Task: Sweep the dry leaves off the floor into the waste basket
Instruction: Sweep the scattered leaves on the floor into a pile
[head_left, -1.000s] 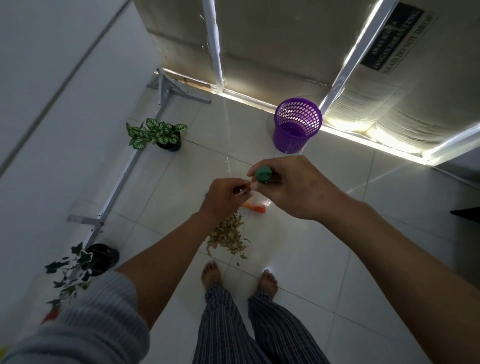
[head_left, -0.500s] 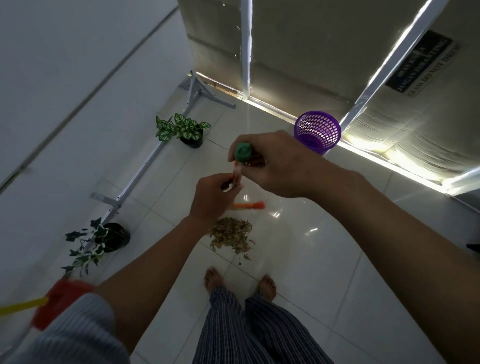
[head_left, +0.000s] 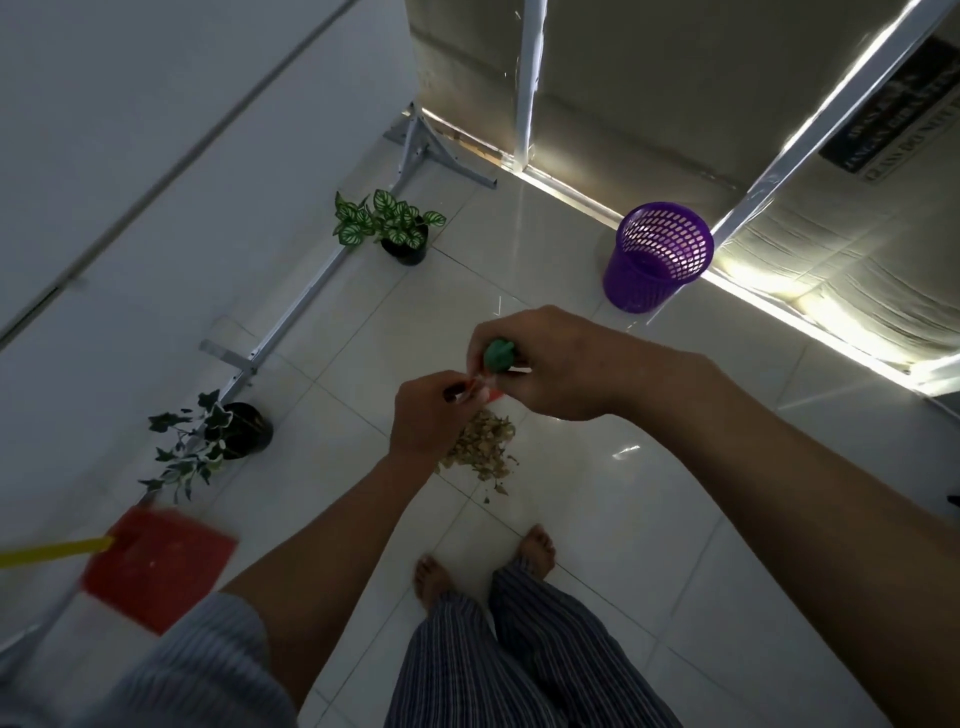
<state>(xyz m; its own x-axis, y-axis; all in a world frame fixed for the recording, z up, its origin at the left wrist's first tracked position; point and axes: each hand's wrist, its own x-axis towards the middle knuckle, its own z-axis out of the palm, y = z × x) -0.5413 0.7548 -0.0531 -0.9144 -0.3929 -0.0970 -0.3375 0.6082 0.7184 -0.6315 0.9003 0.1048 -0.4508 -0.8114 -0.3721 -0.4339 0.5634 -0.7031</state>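
Observation:
A pile of dry leaves lies on the white tile floor just ahead of my bare feet. The purple mesh waste basket stands upright by the lit wall base, beyond and to the right of the pile. My right hand grips the green end of a broom handle, seen end-on. My left hand grips the same handle just below, where it shows orange. The broom's head is hidden under my hands, apart from an orange sliver above the leaves.
A red dustpan with a yellow handle lies at lower left, blurred. Two potted plants stand along a metal floor frame at the left wall. Cardboard panels close off the far side.
The view has swung so the dustpan now shows fully at lower left. Both hands have stayed on the broom handle and sit closer above the leaf pile.

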